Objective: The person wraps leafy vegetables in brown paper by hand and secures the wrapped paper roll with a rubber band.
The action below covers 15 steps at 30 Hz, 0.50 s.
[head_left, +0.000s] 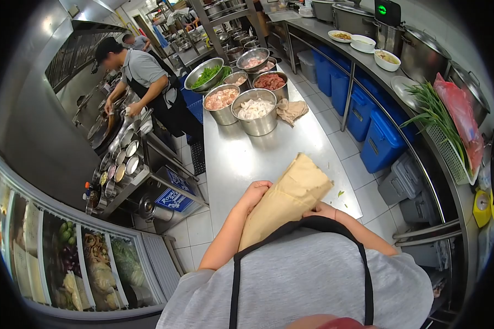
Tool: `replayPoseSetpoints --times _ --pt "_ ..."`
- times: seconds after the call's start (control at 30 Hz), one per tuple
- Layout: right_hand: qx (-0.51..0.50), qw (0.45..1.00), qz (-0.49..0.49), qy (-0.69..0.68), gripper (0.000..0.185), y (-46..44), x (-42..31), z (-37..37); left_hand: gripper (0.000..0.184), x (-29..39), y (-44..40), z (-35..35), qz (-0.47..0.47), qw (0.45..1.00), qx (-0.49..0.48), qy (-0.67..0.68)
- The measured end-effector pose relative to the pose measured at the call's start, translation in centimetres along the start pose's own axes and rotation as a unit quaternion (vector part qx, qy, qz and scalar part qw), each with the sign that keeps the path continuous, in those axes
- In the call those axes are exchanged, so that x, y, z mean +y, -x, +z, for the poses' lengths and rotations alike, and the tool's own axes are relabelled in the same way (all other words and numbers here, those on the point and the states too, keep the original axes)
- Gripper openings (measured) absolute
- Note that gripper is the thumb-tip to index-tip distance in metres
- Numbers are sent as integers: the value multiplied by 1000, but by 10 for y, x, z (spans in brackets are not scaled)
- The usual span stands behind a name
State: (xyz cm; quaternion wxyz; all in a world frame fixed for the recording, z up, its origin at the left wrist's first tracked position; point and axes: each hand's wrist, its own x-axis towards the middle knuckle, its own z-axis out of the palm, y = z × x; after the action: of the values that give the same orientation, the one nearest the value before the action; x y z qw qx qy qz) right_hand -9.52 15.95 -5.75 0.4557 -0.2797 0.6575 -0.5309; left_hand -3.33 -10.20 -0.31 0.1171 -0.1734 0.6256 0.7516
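Note:
A tan paper bag or wrap (288,189), creased and longish, leans up against my body over the near end of the steel table (230,164). My left hand (257,193) is closed along its left edge. On the other side my right hand (321,211) grips the lower right edge, its fingers partly hidden behind the paper. What the paper contains, if anything, cannot be seen. Farther up the table are steel pots of pale meat pieces (254,109), pinkish meat (220,100) and red meat (270,82). A crumpled beige cloth (292,111) lies beside them.
A co-worker (142,77) stands at the stove on the left. A glass-fronted fridge (88,263) is at lower left. Along the right runs a steel counter with pots (425,46) and a basket of green stalks (444,131); blue bins (383,141) stand below it.

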Motion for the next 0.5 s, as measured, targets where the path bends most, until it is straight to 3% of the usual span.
replayPoseSetpoints --times 0.03,0.07,0.17,0.2,0.23,0.3,0.33,0.37,0.43,0.47,0.5 --pt "24 995 60 73 42 0 -17 4 20 -3 -7 -4 4 999 28 -35" --pt "76 988 52 126 52 8 -35 6 20 -8 -15 -9 4 999 26 -36" --pt "96 964 60 240 49 4 -77 21 20 -23 -35 -25 -20 995 70 -63" --pt "108 952 -30 285 45 3 -80 27 18 -22 -38 -30 -41 995 72 -64" --pt "107 952 -31 286 45 0 -87 33 18 -19 -39 -32 -64 993 74 -64" --pt "10 919 -194 342 34 -5 -96 51 18 -18 -36 -32 -89 991 79 -66" --pt "11 920 -193 341 34 -10 -101 59 20 -17 -35 -31 -111 988 81 -69" --pt "-19 959 -119 258 32 -16 -108 64 20 -15 -33 -28 -110 988 80 -69" --pt "-50 983 -44 171 30 -24 -124 69 20 -15 -30 -29 -113 985 73 -109" --pt "-54 926 -221 303 31 -26 -135 69 20 -15 -30 -32 -111 985 74 -109" --pt "-56 820 -384 420 31 -26 -141 68 20 -17 -31 -35 -107 982 76 -139"
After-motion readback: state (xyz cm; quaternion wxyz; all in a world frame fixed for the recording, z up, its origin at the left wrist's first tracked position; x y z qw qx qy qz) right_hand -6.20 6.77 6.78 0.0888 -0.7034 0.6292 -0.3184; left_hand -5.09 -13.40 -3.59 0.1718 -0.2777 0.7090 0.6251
